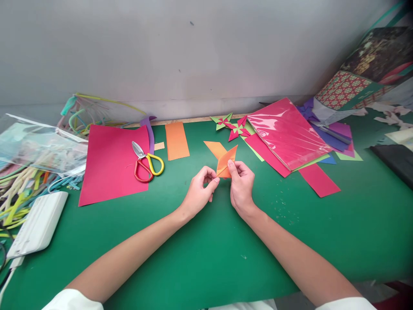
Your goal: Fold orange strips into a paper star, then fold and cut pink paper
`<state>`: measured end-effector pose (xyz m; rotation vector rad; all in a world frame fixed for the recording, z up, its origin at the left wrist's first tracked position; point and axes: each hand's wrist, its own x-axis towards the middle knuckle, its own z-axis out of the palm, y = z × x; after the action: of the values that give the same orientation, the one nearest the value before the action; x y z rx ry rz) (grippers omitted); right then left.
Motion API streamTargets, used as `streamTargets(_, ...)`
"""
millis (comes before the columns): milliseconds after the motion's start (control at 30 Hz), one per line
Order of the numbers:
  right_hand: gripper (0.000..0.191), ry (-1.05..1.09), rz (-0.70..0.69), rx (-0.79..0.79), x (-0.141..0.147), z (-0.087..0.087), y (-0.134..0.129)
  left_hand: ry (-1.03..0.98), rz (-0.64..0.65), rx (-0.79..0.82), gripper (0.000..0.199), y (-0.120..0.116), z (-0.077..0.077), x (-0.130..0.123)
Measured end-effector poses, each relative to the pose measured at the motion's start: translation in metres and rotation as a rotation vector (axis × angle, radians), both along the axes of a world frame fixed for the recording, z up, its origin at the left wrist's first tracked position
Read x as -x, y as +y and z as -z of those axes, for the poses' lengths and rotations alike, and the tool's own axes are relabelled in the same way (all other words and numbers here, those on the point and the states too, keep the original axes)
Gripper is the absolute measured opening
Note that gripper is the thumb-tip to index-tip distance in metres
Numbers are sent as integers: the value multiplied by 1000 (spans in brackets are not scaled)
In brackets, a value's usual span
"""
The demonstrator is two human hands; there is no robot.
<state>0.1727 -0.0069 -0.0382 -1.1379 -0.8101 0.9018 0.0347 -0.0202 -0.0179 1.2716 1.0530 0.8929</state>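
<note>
A folded orange paper piece (227, 160) is held up between my two hands over the green table. My left hand (201, 189) pinches its lower left corner between thumb and finger. My right hand (241, 183) grips its right side, with the thumb lying on the front. Just behind it, a second folded orange piece (215, 149) points to the upper left; whether the two are joined I cannot tell. Beyond them lie red-and-green folded paper stars (238, 128).
Red-and-yellow scissors (146, 165) rest on a red sheet (109, 159) at the left. An orange strip (177, 141) lies behind. Plastic-wrapped red paper (288, 133) is at the right. A white device (40, 221) and colourful strips (19, 202) occupy the left edge of the green table (206, 258).
</note>
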Motion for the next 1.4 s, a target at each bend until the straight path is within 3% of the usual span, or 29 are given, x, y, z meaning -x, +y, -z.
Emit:
streamTargets(933, 34, -14, -31, 9, 1, -1, -3, -74, -7, 18, 22, 1, 4, 2)
streamTargets(1167, 33, 55, 9, -5, -13, 0, 7, -105, 71, 23, 25, 2, 5, 4)
streamTargets(1300, 34, 72, -102, 20, -16, 0, 10, -110, 168, 55, 39, 9, 0, 5)
streamTargets(1400, 33, 60, -200, 19, -14, 1, 10, -18, 169, 6, 42, 15, -3, 9)
